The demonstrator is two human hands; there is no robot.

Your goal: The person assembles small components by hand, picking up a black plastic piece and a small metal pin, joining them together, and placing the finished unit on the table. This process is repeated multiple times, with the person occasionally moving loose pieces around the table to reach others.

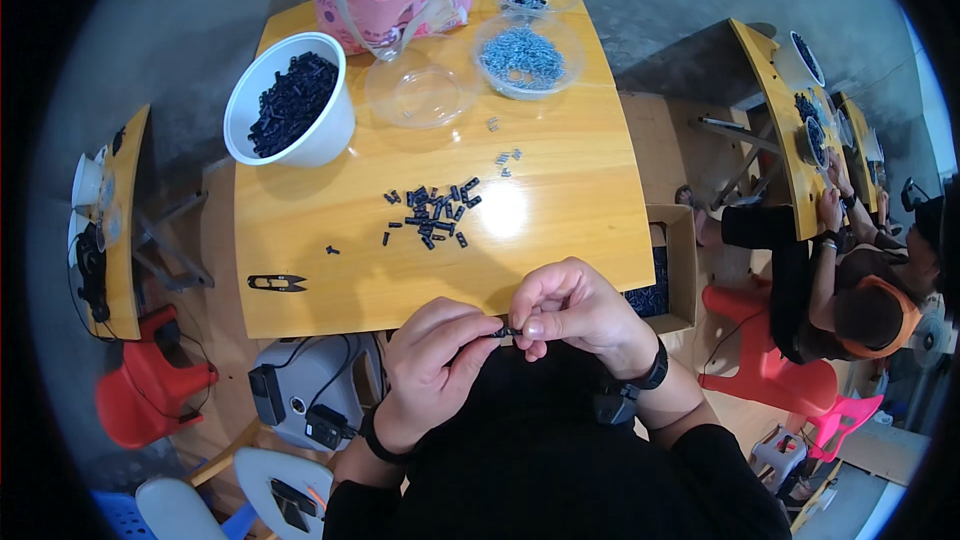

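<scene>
Both grips pinch one small black part [505,332] between them: left hand [432,365] and right hand [570,308] meet at the worktop's [560,240] near edge.

Small black plastic piece [505,332], short and narrow, pinched at both ends between fingertips of left hand [432,360] and right hand [570,308]. Lying roughly level, just below centre of the frame, in front of the near edge of the yellow wooden worktop [560,240]. Finer shape too small to tell.
</scene>
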